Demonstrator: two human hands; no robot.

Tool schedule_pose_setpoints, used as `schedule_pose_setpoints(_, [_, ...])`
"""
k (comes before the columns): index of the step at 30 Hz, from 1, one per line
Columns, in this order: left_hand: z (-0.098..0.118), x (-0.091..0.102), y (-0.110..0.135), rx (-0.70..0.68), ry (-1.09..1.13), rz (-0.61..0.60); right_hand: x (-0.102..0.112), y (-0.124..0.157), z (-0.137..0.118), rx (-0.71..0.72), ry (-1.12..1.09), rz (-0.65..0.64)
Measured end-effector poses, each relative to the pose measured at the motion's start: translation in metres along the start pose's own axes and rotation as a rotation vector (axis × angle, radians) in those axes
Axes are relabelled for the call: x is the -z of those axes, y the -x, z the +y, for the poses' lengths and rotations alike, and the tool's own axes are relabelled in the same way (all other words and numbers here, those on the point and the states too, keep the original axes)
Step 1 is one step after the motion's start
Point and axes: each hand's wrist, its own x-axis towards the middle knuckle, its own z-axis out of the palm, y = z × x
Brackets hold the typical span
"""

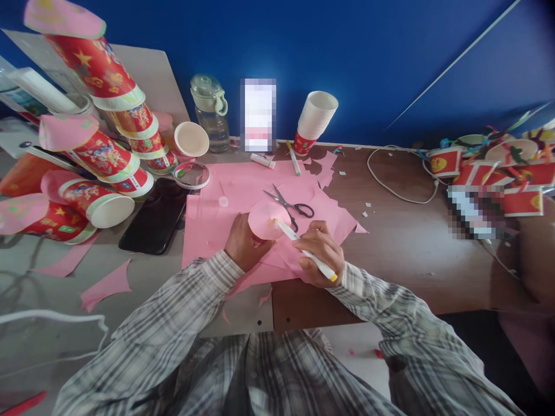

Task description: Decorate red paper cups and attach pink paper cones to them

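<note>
My left hand [246,245] is closed round a round pink paper cap [261,219], seen from above; what lies beneath the cap is mostly hidden. In my right hand [321,254] is a white marker [318,264] with a yellow end, its tip at the cap's middle, where small yellowish marks show. Just behind the cap lie black-handled scissors [286,204], blades parted. Under both hands spreads pink paper [217,190] with ragged cut edges. A second marker [293,160] and a white capped tube [262,161] rest at its far edge.
Red paper cups topped with pink cones [106,153] stand and lie at left, beside a black phone [154,222]. Behind are a water bottle [211,112], a lit screen [259,115] and stacked cups [315,118]. Right: a white cable [390,190] and decorated red cups [481,173].
</note>
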Motion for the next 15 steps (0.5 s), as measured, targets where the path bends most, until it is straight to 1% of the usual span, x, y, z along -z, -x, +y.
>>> schedule_pose_setpoints(4, [-0.001, 0.0, 0.0, 0.008, 0.089, -0.002, -0.002, -0.002, 0.004, 0.009, -0.02, 0.022])
schedule_pose_setpoints(10, [0.0, 0.001, -0.001, -0.004, 0.091, -0.019, -0.002, 0.004, 0.006, 0.001, -0.032, -0.001])
schedule_pose_setpoints(15, [0.0, 0.001, 0.0, -0.004, 0.106, 0.006, -0.001, 0.009, 0.006, -0.035, -0.033, -0.011])
